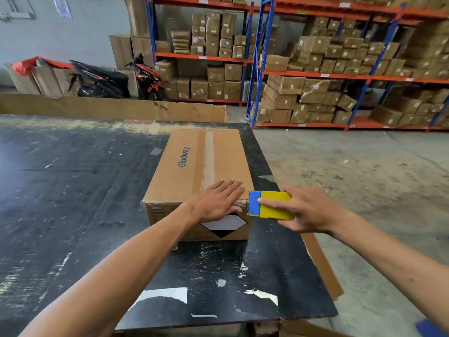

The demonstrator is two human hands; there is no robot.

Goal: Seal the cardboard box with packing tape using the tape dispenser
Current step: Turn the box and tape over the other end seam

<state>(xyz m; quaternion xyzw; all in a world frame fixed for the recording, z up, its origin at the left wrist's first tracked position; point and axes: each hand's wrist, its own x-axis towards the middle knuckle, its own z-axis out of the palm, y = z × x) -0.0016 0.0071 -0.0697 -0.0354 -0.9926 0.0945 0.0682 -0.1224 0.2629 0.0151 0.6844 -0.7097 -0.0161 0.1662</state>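
A closed brown cardboard box [184, 171] printed "Glodway" stands on the black table [73, 190], near its right edge. Clear tape [208, 161] runs along its top seam, and more clear tape lies along the near top edge. My left hand [216, 203] lies flat, fingers spread, on the box's near right top corner, pressing that tape. My right hand [303, 210] grips a blue and yellow tape dispenser [269, 206] just off the box's near right corner, with its blue end touching the tape there.
The table's right edge [291, 227] is close to the box; concrete floor [364, 178] lies beyond it. A large cardboard sheet [109, 107] stands behind the table. Racks of boxes [315, 69] and a parked scooter [116, 79] fill the background.
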